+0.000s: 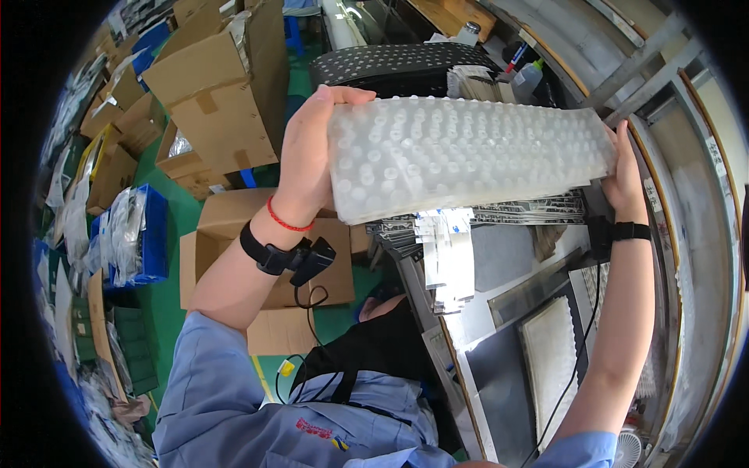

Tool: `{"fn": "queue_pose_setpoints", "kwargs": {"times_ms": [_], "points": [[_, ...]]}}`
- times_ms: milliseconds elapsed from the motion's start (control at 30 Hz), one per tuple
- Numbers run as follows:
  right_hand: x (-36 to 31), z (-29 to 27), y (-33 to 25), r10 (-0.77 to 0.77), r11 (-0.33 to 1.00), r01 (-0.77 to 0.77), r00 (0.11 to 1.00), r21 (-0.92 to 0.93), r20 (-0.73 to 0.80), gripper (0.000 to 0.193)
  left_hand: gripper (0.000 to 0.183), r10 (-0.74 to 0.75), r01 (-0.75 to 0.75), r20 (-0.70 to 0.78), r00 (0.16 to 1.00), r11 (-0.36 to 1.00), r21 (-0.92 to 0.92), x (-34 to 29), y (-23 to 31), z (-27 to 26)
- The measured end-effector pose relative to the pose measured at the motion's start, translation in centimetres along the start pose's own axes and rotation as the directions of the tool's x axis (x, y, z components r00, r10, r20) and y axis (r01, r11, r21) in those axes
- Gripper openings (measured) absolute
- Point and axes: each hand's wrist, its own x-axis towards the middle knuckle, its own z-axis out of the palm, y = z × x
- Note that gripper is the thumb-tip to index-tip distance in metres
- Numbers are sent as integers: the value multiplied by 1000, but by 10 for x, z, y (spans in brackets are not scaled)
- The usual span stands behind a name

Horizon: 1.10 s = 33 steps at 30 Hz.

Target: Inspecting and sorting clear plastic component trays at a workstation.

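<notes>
A long stack of translucent sheets with rows of round bumps is held up in front of me, above the bench's edge. My left hand grips its left end, with the thumb side over the top edge. At the opposite end my right hand presses against the stack; its fingers are partly hidden behind it. Just below lie black-and-white patterned strips and a bundle of white paper strips. A similar bumpy white sheet rests on the bench near my right forearm.
An open cardboard box stands on the green floor beside my legs. Taller cartons and a blue crate are on the left. Behind the stack are a black dotted roll and a bottle. Metal shelving borders the right.
</notes>
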Motion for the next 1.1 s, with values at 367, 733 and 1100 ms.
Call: {"fn": "queue_pose_setpoints", "kwargs": {"times_ms": [367,733,1100], "points": [[-188,12,4,-344,908,221,879,-355,-332,49,58,784,-606,-215,582,595,528,-84,31,12],[-392,-3,77,324,263,-372,903,-890,-282,128,29,-167,258,710,684,966,-20,-179,-39,135],[-431,24,70,266,274,-254,947,-927,-181,115,20,-486,509,669,562,841,184,-195,-51,152]]}}
